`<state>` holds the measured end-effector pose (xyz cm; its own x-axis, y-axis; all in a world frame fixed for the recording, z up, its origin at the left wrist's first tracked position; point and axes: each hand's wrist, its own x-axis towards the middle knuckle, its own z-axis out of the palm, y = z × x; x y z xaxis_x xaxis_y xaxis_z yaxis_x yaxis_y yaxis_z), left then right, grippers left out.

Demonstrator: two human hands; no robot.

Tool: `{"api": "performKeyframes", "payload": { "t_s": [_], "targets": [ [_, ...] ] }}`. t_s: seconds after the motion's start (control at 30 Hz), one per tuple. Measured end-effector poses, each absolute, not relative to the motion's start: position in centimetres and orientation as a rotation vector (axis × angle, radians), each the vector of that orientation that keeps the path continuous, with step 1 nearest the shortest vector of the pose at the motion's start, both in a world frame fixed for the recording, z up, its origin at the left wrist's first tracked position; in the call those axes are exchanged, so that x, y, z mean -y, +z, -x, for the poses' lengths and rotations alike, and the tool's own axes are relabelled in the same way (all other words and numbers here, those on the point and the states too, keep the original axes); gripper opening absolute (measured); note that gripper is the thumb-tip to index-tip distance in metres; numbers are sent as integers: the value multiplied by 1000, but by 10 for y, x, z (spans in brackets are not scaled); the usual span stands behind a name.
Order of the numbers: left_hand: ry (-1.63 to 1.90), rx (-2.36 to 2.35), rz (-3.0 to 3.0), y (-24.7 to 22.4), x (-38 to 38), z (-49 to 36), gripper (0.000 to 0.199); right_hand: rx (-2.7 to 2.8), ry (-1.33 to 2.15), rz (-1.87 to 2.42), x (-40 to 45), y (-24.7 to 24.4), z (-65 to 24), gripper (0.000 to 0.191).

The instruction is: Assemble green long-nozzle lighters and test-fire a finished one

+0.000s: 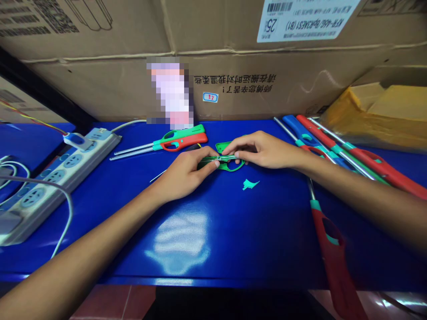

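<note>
Left grip [187, 173], right grip [262, 151] — pinched on a green lighter shell [224, 165].

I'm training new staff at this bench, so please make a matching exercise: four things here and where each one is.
Things:
1. Power strip
2. Teal scrap
3. Red-and-green lighter
4. Green lighter part

Places:
A. Between the left hand and right hand
B. Left end of the blue bench
C. Just beyond the left hand
D. On the bench, nearer than the hands and right of them

Pairs: 1-B, 2-D, 3-C, 4-A
</note>
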<state>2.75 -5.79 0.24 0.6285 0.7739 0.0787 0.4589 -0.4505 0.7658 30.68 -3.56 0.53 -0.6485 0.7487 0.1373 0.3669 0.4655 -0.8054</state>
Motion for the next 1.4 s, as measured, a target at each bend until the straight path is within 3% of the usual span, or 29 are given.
{"api": "performKeyframes", "payload": {
  "t_s": [0.93, 1.4],
  "targets": [
    [554, -984, -2146, 2, 61, -30, 28, 2066, 1283, 1099, 39, 8, -297, 30],
    [625, -992, -2376, -4, 63, -32, 23, 2163, 1150, 1086, 38, 4, -298, 25]
  ]
}}
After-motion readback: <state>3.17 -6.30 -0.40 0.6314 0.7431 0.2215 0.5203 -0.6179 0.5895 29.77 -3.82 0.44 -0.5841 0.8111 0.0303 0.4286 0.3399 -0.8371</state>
